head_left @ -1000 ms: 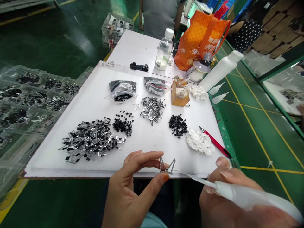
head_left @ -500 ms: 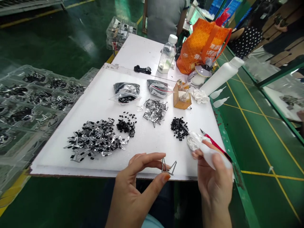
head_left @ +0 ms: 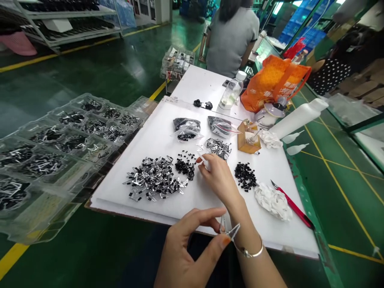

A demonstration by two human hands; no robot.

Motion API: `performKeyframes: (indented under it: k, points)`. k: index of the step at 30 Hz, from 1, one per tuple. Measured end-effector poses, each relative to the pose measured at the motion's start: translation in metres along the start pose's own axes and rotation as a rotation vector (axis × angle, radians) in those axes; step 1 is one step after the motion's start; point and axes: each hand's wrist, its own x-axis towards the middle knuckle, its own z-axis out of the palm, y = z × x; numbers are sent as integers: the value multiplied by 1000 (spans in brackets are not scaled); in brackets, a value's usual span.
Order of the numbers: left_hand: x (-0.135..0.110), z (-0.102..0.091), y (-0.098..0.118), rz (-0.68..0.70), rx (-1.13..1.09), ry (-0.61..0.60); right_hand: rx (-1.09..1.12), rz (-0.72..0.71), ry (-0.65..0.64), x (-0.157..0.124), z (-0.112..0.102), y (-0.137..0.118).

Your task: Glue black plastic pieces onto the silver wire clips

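Observation:
Near the front edge, my left hand (head_left: 195, 244) is closed, pinching a thin bent metal wire piece (head_left: 231, 230) between thumb and fingers. My right hand (head_left: 216, 172) reaches across the table, its fingers closed round a small white squeeze bottle (head_left: 205, 162) mostly hidden by the hand. The bottle's thin end points toward small black pieces (head_left: 185, 166). Just behind the right hand is a heap of bare wire pieces (head_left: 218, 148). To the left spreads a larger pile of wire pieces with black parts (head_left: 156, 178). More small black pieces (head_left: 245, 176) lie right of the wrist.
Crumpled white tissue (head_left: 273, 202) and a red craft knife (head_left: 294, 208) lie at right. Behind are zip bags (head_left: 186, 127), a wooden box (head_left: 247, 140), a leaning white bottle (head_left: 300, 118), a clear bottle (head_left: 232, 92) and an orange bag (head_left: 273, 86). Compartment trays (head_left: 69, 160) stand left; a person sits beyond.
My right hand has moved left and forward from beside the tissue to the black pieces, carrying the squeeze bottle. My left hand keeps its pinch on the wire piece. The camera view has shifted.

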Motion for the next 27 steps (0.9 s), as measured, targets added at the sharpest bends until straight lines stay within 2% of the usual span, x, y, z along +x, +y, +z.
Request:
performKeyframes:
  k: [5,9,12,16,19,22,27]
  points:
    - [5,-7,-3,26,24,-73,41,7,23,14,8,2]
    - [7,-7,-5,7,-2,-111,253,39,40,11,4,4]
    - [8,-5,-3,-40,-65,-38,530,75,17,-7,-6,8]
    - [12,-2,1,-78,-81,95,865,132,56,-48,-25,14]
    - [16,-1,1,-69,-11,123,1096,165,93,-77,-36,17]
    - [20,3,-1,-75,26,122,1396,176,73,-96,-42,18]
    - [20,14,2,-84,53,109,1514,165,49,-113,-45,18]
